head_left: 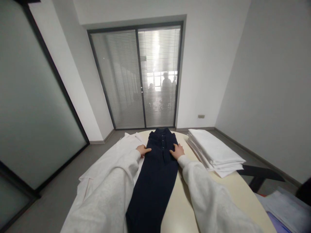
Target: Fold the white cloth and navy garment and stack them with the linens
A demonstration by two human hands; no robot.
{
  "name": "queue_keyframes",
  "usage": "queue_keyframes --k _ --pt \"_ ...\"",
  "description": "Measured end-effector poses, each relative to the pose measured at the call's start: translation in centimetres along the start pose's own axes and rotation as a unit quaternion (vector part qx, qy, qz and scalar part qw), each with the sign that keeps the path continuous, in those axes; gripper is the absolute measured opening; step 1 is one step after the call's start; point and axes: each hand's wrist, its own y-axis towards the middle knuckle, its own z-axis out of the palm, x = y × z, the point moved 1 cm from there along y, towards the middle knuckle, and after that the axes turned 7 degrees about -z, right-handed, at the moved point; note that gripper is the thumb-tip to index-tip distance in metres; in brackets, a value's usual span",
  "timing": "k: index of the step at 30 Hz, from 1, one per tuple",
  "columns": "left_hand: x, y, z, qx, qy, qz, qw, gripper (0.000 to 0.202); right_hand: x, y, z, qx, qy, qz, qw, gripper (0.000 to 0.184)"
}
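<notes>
A dark navy buttoned garment (155, 174) lies lengthwise on a cream oval table (233, 191), folded into a long narrow strip with its collar at the far end. My left hand (143, 150) rests flat on its left edge. My right hand (177, 151) presses flat on its right edge. Both arms are in light grey sleeves, and neither hand grips anything.
A stack of folded white cloths (213, 152) sits at the table's right. White fabric (109, 161) is spread over the table's left side. A dark chair (259, 176) stands to the right. Papers (286, 207) lie at the lower right. A glass sliding door (139, 77) is ahead.
</notes>
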Motion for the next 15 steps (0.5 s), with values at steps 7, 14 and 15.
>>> queue_keyframes --k 7,14,15 --pt "-0.3 -3.5 1.9 0.050 0.024 -0.019 0.998 0.012 1.9 -4.6 1.7 0.089 -0.116 -0.027 0.989 0.081" --pt "0.2 -4.9 -0.4 0.093 -0.004 -0.020 0.995 0.011 0.9 -2.8 1.8 0.099 -0.130 -0.198 0.967 0.077" --pt "0.4 -5.1 -1.2 0.115 -0.003 -0.017 0.993 0.014 0.8 -2.5 1.6 0.108 -0.127 -0.218 0.962 0.077"
